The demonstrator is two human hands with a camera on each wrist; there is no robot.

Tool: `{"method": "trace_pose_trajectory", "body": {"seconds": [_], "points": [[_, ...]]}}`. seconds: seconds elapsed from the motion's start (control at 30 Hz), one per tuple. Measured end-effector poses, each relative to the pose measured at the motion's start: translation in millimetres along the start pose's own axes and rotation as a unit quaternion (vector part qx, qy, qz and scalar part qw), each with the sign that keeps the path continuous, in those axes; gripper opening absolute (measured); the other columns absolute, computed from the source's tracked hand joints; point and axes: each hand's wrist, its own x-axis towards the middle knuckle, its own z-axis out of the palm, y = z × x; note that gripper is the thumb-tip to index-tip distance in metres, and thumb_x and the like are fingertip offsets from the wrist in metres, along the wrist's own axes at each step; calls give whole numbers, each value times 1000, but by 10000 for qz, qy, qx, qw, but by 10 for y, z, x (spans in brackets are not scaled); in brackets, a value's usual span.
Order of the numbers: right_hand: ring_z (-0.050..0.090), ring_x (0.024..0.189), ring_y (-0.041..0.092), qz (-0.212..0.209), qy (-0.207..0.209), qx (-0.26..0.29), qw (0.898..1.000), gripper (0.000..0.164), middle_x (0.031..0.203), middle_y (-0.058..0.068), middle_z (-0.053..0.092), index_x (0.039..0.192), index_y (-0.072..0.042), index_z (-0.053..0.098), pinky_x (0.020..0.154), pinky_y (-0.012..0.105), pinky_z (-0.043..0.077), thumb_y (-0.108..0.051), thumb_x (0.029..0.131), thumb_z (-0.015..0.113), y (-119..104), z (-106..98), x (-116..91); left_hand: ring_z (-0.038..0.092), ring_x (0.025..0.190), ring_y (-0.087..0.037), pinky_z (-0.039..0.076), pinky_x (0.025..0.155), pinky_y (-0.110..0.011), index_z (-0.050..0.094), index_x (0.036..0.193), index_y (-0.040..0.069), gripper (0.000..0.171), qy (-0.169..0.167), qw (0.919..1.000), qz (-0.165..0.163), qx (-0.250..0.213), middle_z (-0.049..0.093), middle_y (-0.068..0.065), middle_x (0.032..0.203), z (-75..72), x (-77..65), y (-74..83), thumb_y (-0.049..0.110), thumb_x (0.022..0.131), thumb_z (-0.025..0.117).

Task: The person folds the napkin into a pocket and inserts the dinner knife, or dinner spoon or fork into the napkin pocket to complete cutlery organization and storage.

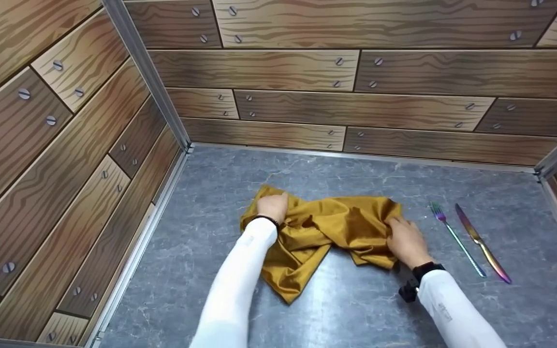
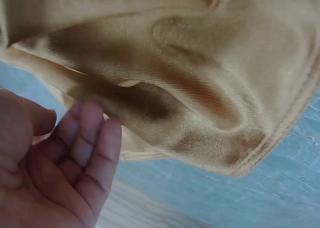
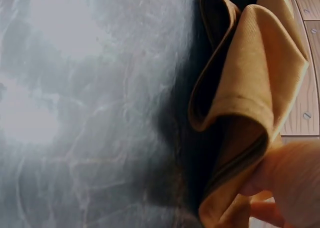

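A crumpled mustard-gold satin cloth [image 1: 351, 222] lies across the middle of the table, one hemmed corner pointing toward the near side. At its left end is my left hand [image 1: 272, 208], over the fabric. The left wrist view shows that hand's fingers [image 2: 102, 163] loosely bent against the folds, with no fabric seen between thumb and fingers. My right hand [image 1: 408, 241] pinches the cloth's right end. In the right wrist view, thumb and fingers grip an edge of the folded cloth [image 3: 245, 83], which stands up in loops there. Part of the right hand's grip is hidden.
Right of the cloth, a rainbow-coloured fork [image 1: 457, 241] and a matching table knife [image 1: 484, 244] lie side by side. The grey marbled tabletop [image 1: 177, 270] is bordered by wood-patterned panels [image 1: 278, 106] at the back and sides.
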Motion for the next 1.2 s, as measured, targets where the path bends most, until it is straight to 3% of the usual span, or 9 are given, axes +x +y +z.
{"method": "trace_pose_trajectory", "body": {"seconds": [0.23,0.4,0.6,0.7,0.77,0.83,0.97,1.07,1.2], "points": [[41,99,50,425,162,754,9961,38,117,31,45,107,0,57,84,56,35,-2,70,62,-30,-23,39,62,61,-19,51,51,-38,62,107,16,17,-126,9985,-169,507,65,-3,72,65,85,1,14,95,48],[44,100,46,604,405,1185,9903,40,112,31,43,108,0,57,84,54,39,2,68,60,-10,-36,50,65,68,-24,53,58,-43,52,117,8,26,-381,9908,-984,-843,66,-7,77,27,163,-90,20,95,47],[46,102,44,364,739,1218,9891,40,109,30,52,111,5,61,87,54,38,7,72,53,48,-12,79,64,81,-27,51,72,-40,46,109,5,22,436,9241,-2005,-3223,64,-11,87,-169,240,-259,22,96,41],[46,105,47,124,1115,1139,9871,40,112,30,53,115,9,60,89,55,37,7,75,52,46,14,92,61,90,-25,48,79,-37,47,111,6,19,930,8929,-1849,-3998,63,-11,97,-206,277,-284,17,97,41],[43,110,48,-80,1372,1113,9842,43,120,29,51,119,10,56,93,57,34,7,77,53,41,40,93,60,89,-24,48,79,-35,43,124,7,29,1005,8868,-1495,-4256,61,-13,108,-169,284,-258,12,96,44],[34,122,48,-230,1534,1115,9816,47,133,29,42,125,10,51,99,58,28,6,79,55,41,65,75,60,80,-24,50,72,-35,30,141,8,51,867,8939,-1068,-4266,55,-15,124,-113,256,-200,8,93,48],[15,134,43,-364,1676,978,9803,52,146,24,27,131,3,49,104,61,15,-1,80,59,47,84,1,58,99,-25,48,85,-35,13,150,16,74,319,9375,-344,-3449,39,-12,142,-36,85,3,13,89,55],[27,127,41,-354,1927,921,9763,41,137,20,40,120,-2,59,99,59,23,-2,79,59,12,59,-75,46,117,-24,40,97,-37,38,139,12,57,309,9642,221,-2626,45,-10,132,-83,-168,182,23,87,59],[50,99,31,-1150,2209,933,9640,25,103,11,60,98,-5,67,84,48,39,3,75,58,-120,34,-223,52,89,-14,47,75,-30,58,102,20,22,75,9738,1053,-2013,54,4,97,-162,-679,349,31,84,63]]}}
